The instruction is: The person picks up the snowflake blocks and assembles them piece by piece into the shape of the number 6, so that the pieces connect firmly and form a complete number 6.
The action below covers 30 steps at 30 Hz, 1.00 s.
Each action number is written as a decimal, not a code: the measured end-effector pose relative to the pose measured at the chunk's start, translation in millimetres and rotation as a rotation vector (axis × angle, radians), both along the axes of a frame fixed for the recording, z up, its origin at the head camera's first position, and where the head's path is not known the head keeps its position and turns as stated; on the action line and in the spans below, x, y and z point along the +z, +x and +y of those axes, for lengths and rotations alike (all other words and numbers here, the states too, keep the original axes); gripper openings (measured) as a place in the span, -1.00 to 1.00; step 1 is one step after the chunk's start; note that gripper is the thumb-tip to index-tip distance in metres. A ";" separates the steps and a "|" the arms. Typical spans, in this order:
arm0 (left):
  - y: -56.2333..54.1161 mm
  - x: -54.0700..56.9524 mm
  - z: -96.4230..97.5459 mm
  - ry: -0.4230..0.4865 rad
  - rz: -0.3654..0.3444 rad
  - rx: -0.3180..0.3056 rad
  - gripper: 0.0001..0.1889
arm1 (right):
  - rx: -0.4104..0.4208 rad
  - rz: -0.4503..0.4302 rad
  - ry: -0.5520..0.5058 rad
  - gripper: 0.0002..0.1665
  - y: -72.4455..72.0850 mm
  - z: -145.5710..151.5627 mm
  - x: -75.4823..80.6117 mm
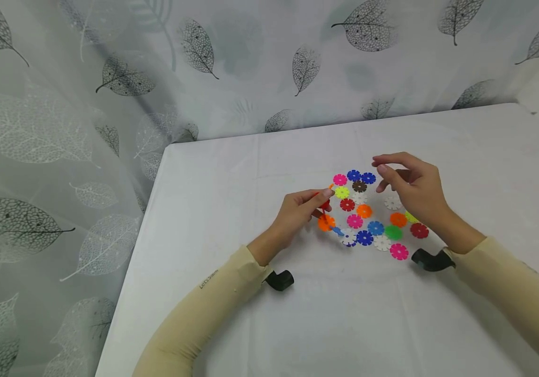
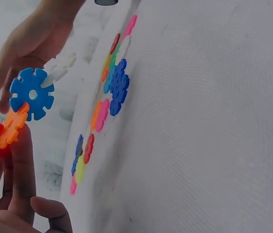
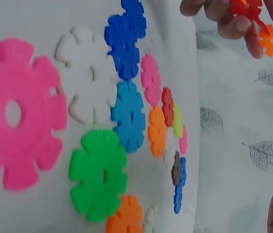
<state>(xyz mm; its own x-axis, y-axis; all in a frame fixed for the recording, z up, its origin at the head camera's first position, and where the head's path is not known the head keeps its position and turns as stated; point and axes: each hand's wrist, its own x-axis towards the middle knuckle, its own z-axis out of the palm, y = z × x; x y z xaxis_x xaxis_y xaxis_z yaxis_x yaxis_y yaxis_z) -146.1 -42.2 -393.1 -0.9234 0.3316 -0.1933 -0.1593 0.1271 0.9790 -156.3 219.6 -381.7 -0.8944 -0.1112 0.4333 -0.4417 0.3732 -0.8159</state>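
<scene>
My left hand (image 1: 297, 212) holds a chain of interlocked notched plastic discs by its red disc (image 1: 324, 203). From there the chain runs through an orange disc (image 2: 13, 128) and a blue disc (image 2: 40, 103) to a white disc (image 2: 58, 68). Over the right part of the loose discs hovers my right hand (image 1: 415, 188), its fingers loosely bent and nothing between them. Below the hands, loose discs of many colours lie flat on the white table, among them a green disc (image 3: 90, 160), a pink disc (image 3: 29, 116) and a brown disc (image 1: 359, 186).
The white-covered table (image 1: 231, 314) meets a leaf-patterned curtain (image 1: 250, 63) at its back and left edges. A black curved piece (image 1: 281, 280) shows at the left cuff, and another black piece (image 1: 431, 260) at the right cuff.
</scene>
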 end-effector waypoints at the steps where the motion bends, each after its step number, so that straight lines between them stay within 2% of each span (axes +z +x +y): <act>1: -0.1 -0.2 -0.1 0.006 -0.001 0.006 -0.54 | -0.016 -0.003 0.000 -0.65 -0.7 1.6 -0.1; 6: 0.2 -0.1 -1.4 0.056 -0.004 0.013 -0.55 | -0.068 -0.038 -0.007 -0.65 -3.2 9.9 -3.2; 10: -0.1 -1.8 -3.0 0.073 0.001 0.024 -0.58 | -0.108 -0.126 0.068 -0.62 -4.9 18.7 -7.0; 14: -1.2 -4.5 -4.3 0.093 0.010 0.034 -0.60 | -0.122 -0.365 0.273 -0.49 -8.1 29.9 -9.2; 17: -2.1 -5.9 -4.9 0.105 0.009 0.029 -0.59 | -0.065 -0.559 0.436 -0.38 -11.3 39.3 -13.1; 19: -2.5 -6.5 -5.1 0.108 0.006 0.024 -0.58 | -0.027 -0.630 0.503 -0.35 -13.1 44.2 -15.9; 25: -2.9 -7.0 -4.7 0.106 0.004 0.029 -0.54 | 0.008 -0.658 0.604 -0.32 -14.4 51.5 -15.8; 30: -1.4 -7.8 -3.8 0.069 0.057 0.042 -0.53 | 0.029 -0.673 0.635 -0.28 -14.7 53.4 -14.0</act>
